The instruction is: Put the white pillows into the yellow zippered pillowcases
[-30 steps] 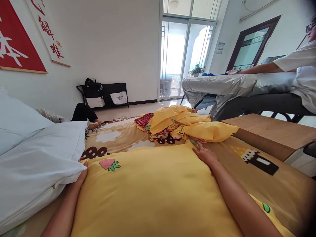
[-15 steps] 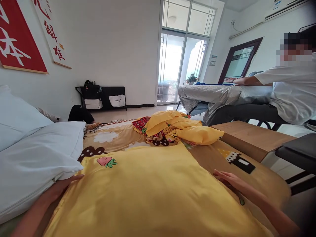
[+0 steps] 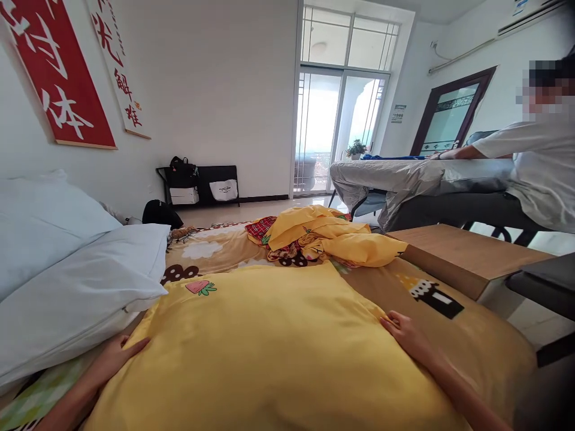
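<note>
A large yellow pillow (image 3: 269, 341) with a strawberry print lies on the patterned bed sheet (image 3: 449, 323) right in front of me. My left hand (image 3: 117, 354) rests flat against its left edge, fingers stretched out, beside a white pillow (image 3: 81, 299). My right hand (image 3: 406, 335) lies on the pillow's right edge, fingers extended and touching the fabric. Neither hand holds anything that I can see.
A crumpled yellow and red cloth (image 3: 327, 236) lies further up the bed. A wooden table (image 3: 467, 254) stands at the right. Another person in a white shirt (image 3: 539, 173) sits at a silver-covered table (image 3: 404, 176). A black rack (image 3: 197, 182) stands by the wall.
Both hands slid back along the pillow's sides toward me from its far corners. The view has tilted up and shifted slightly.
</note>
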A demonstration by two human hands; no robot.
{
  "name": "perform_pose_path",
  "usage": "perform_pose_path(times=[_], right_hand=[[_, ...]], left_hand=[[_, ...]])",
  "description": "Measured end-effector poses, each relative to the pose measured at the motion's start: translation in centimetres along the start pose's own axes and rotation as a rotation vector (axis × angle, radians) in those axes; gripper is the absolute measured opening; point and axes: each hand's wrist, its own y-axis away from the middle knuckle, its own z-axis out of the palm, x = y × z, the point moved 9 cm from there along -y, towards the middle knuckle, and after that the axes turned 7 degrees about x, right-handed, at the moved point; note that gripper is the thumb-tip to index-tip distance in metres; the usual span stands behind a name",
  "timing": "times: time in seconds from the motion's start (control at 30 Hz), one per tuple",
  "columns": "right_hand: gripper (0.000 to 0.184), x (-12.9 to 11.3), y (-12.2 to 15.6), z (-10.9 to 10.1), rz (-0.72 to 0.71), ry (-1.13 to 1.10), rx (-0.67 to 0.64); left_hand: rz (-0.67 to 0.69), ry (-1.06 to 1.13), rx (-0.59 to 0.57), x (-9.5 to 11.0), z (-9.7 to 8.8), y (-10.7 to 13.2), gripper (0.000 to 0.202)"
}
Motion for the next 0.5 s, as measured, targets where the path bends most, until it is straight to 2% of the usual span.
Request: perform_pose_path(times=[0.07, 0.2, 0.3, 0.4, 0.5], right_hand=[[0.025, -1.4, -0.5, -1.1, -0.026, 0.123, 0.031], [0.035, -5.5, -2.1, -5.9, -0.018, 0.412, 0.187], [0.044, -6.8, -2.8, -8.5, 0.016, 0.548, 0.269], [0.044, -3.7, -2.4, -8.0, 0.069, 0.538, 0.223], [0.042, 2.5, -0.8, -6.3, 0.121, 0.377, 0.138]], left_hand=[[0.038, -0.020, 0.017, 1.5, -1.0, 0.3, 0.044], [0.168, -0.164, 0.224, 5.9, -4.4, 0.8, 0.046], [0.173, -0.188, 0.282, 7.5, -4.3, 1.1, 0.050], [0.197, -0.173, 0.260, 7.8, -2.2, 1.5, 0.053], [0.170, -0.160, 0.163, 6.3, -0.4, 2.1, 0.055]])
